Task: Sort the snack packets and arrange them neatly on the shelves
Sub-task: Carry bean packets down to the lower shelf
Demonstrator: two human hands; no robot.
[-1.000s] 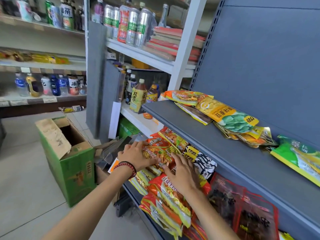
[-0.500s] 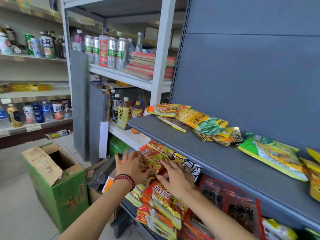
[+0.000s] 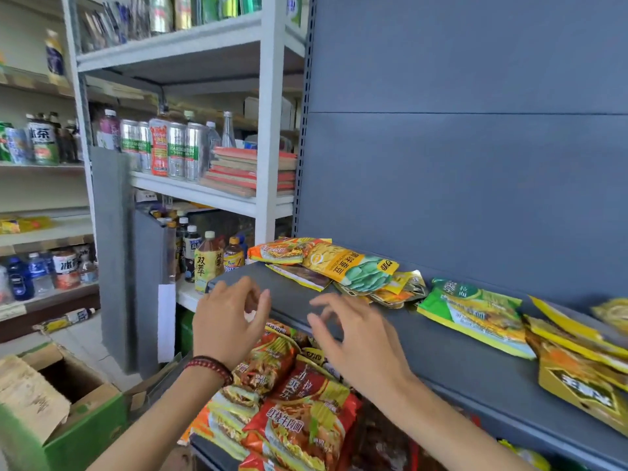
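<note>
While we look down at the shelves, our left hand (image 3: 227,321) and our right hand (image 3: 360,338) are both up in the air in front of the flat grey metal shelf (image 3: 441,362). Both hands hold nothing. The fingers are loose, a bit bent and spread apart, and they look blurry. A red and black bead band (image 3: 210,367) sits on our left wrist. Under our hands, one level down, lies a heap of shiny red and orange noodle packets (image 3: 299,413), one on top of another. On the grey shelf, near the back wall, lie more snack bags: an orange packet (image 3: 282,251) at the left end, a yellow bag with green beans on it (image 3: 353,268) partly over it, then a green and yellow bag (image 3: 472,311), and a messy pile of yellow bags (image 3: 584,372) at the right. To our left an open green cardboard box (image 3: 68,426) stands on the floor. Farther back, white shelves (image 3: 190,190) hold silver cans (image 3: 176,149) and drink bottles (image 3: 205,263).
</note>
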